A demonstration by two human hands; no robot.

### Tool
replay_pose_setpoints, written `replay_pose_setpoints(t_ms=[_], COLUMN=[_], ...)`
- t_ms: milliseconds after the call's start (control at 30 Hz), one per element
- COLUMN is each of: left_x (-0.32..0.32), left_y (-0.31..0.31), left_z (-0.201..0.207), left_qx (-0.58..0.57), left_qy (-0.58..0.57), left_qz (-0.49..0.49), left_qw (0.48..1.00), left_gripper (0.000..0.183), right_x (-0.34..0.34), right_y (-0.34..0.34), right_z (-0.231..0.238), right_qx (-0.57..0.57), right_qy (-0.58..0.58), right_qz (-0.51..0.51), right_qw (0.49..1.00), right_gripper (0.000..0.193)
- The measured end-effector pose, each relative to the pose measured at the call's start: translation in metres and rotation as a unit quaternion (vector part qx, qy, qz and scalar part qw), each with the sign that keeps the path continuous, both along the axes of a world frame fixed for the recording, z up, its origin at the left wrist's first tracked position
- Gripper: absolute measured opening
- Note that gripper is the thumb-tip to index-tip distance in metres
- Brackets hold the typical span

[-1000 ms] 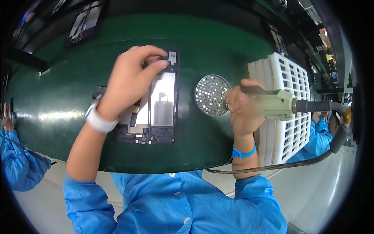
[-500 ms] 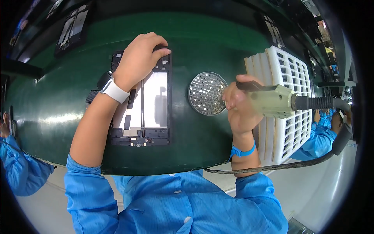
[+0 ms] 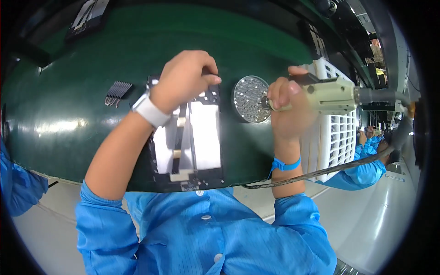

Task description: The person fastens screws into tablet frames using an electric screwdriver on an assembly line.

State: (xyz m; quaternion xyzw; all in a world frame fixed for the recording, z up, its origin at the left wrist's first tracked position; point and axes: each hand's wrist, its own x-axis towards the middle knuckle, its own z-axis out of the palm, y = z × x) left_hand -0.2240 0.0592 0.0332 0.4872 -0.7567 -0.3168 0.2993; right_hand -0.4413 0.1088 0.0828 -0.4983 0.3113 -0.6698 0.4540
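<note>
A tablet's black frame [image 3: 208,178] lies on the green bench, its inside up, with bright panels and a black strip down its middle. My left hand [image 3: 188,78], a white-banded watch on its wrist, grips the far end with curled fingers. That hand covers part of the frame's far left. My right hand [image 3: 291,105] is wrapped round a pale electric screwdriver [image 3: 332,96] with a cable at its back. The tool lies sideways, its tip pointing left over the round metal dish [image 3: 236,107] of small screws. Motion blurs part of the right hand.
White foam racks [image 3: 323,151] stand right of the dish, partly behind my right hand. A bundle of black strips [image 3: 118,93] lies left of the tablet. The screwdriver cable [image 3: 330,168] crosses my right forearm. Another tablet part [image 3: 89,18] lies far left; blue-sleeved people sit at both sides.
The view has shifted. The tablet frame sits nearer me and farther right, and its inner strips look different. The screwdriver's tip has come over the dish's right side. Both hands keep their grips.
</note>
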Motion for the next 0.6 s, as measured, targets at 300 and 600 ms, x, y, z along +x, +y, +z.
replay_pose_setpoints(t_ms=[300,600], left_x=[0.0,0.0], left_y=[0.034,0.034], left_z=[0.007,0.001], left_qx=[0.022,0.022], left_qy=[0.03,0.044], left_qz=[0.031,0.022], left_qw=[0.999,0.999], left_gripper=[0.007,0.007], right_x=[0.071,0.071], right_y=[-0.021,-0.022], right_z=[-0.001,-0.014], right_qx=[0.032,0.057], right_qy=[-0.034,-0.013], right_qz=[0.035,0.018], right_qw=[0.998,0.998], right_gripper=[0.016,0.012])
